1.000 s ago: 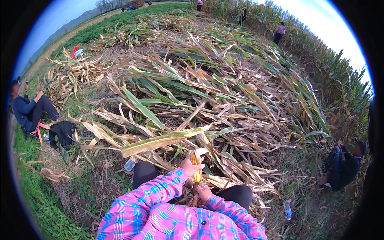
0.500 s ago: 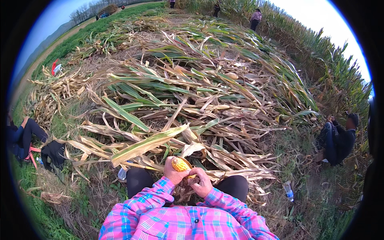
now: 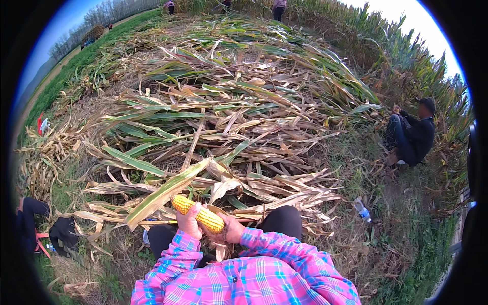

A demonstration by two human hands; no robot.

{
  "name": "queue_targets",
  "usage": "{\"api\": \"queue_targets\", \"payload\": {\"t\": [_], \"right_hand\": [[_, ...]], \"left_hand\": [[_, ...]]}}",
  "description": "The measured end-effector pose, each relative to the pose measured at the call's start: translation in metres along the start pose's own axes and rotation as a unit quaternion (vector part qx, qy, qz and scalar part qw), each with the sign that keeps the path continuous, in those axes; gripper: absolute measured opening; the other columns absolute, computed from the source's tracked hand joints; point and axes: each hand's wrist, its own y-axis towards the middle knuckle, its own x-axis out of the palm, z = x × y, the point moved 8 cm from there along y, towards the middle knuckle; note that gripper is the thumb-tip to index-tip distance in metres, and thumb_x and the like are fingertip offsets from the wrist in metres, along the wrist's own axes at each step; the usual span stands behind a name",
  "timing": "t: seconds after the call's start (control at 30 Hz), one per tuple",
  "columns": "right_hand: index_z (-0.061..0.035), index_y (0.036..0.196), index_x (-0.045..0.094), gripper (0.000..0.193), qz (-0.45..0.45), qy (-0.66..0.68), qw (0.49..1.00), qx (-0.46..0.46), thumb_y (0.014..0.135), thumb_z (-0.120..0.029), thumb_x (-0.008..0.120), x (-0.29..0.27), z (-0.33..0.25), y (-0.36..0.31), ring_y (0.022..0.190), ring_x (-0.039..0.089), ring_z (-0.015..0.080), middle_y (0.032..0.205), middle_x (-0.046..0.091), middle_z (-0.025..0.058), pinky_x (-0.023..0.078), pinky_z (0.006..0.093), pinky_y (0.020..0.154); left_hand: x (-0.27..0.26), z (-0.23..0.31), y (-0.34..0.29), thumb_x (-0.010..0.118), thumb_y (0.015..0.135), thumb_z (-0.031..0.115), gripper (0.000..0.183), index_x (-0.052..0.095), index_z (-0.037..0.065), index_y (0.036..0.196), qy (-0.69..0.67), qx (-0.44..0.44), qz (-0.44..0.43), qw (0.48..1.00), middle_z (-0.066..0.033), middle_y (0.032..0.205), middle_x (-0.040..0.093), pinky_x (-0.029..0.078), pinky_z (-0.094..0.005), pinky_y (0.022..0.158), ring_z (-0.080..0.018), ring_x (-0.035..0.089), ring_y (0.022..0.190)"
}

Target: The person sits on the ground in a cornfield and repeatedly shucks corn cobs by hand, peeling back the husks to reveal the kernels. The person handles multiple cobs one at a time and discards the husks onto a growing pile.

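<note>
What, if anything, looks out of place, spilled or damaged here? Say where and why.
A plastic bottle lies on the ground at the right; it looks out of place, a manufactured thing near dry corn leaves. The corn cob, gripped by the left hand with the right hand at its lower end, shows no obvious damage.

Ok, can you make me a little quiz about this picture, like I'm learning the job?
1. Pick one: what colour is the corn cob? (a) green (b) yellow (c) purple
2. True or false: a plastic bottle lies on the ground to the right of the person's knees.
3. Which hand grips the corn cob nearer its upper-left end?

Key: 1. b. 2. True. 3. The left hand.
</note>
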Motion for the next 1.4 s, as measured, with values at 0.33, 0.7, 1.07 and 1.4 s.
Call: {"api": "queue_targets", "payload": {"t": [0.33,0.7,1.07,1.4], "right_hand": [[-0.0145,0.099,0.06,0.032,-0.045,-0.361,0.931,0.044,0.069,-0.026,0.062,0.031,0.133,-0.028,0.087,0.059,0.0314,0.091,0.063,0.0119,0.047,0.0382,0.075],[-0.0057,0.109,0.052,0.045,-0.356,-0.462,0.797,0.16,0.068,-0.019,0.063,0.034,0.079,-0.035,0.099,0.056,0.0277,0.105,0.058,0.0144,0.046,0.0357,0.081],[0.001,0.126,0.036,0.065,-0.142,-0.139,0.98,-0.019,0.08,-0.035,0.062,0.002,-0.02,0.016,0.108,0.046,0.021,0.118,0.047,0.0148,0.036,0.0305,0.093],[-0.0003,0.111,0.046,0.055,-0.123,0.049,0.974,0.185,0.071,-0.03,0.071,0.021,0.026,0.0,0.085,0.053,0.0154,0.093,0.057,0.0077,0.043,0.0289,0.077]], "left_hand": [[0.082,-0.016,-0.06,0.076,0.059,0.017,0.046,0.051,0.006,0.096,0.535,0.198,-0.367,0.735,-0.01,0.08,0.059,0.049,-0.0336,0.067,-0.0247,0.061,0.073],[0.014,0.029,0.009,0.066,0.068,0.014,0.027,0.048,0.008,0.088,-0.004,-0.035,-0.12,0.992,-0.0064,0.077,0.055,0.051,-0.037,0.063,-0.0216,0.058,0.068],[-0.002,-0.017,-0.009,0.064,0.071,0.019,0.026,0.051,0.008,0.091,-0.11,-0.132,-0.114,0.978,-0.0079,0.083,0.057,0.045,-0.0417,0.083,-0.0245,0.055,0.086],[-0.031,-0.011,0.008,0.051,0.084,0.026,0.022,0.052,0.005,0.088,-0.098,-0.103,-0.069,0.987,-0.0113,0.082,0.058,0.047,-0.0434,0.075,-0.0283,0.057,0.078]]}}
